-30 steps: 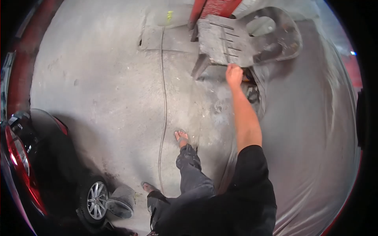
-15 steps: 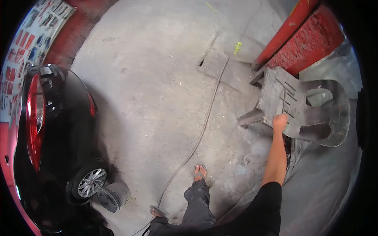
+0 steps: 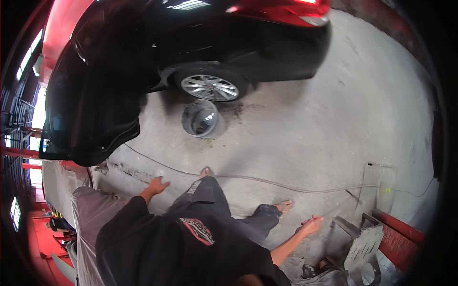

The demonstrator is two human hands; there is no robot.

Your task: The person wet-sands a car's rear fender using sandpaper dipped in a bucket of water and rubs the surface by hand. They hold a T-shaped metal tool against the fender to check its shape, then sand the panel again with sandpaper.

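My left hand (image 3: 158, 185) is open over the floor by my left side, thumb and fingers apart, holding nothing. My right hand (image 3: 312, 224) is out to the right, its fingers curled together; whatever they may hold is too small to make out. Just beyond it stands a worn, grey-smeared plastic chair (image 3: 363, 248) with slots in its seat, apart from the hand. In front of me is a black car (image 3: 281, 59) with a silver-spoked wheel (image 3: 210, 87). A grey bucket (image 3: 217, 127) stands upright beside that wheel, with something dark inside.
A thin hose (image 3: 267, 181) runs across the concrete floor (image 3: 296, 143) past my feet. Behind the chair is a red post base (image 3: 400, 238). Grey sheeting (image 3: 88, 214) covers something at my left. The car's dark open panel (image 3: 95, 128) juts out at left.
My view has swung left toward the car and bucket. My right hand has come away from the chair seat, and my left hand has come into view.
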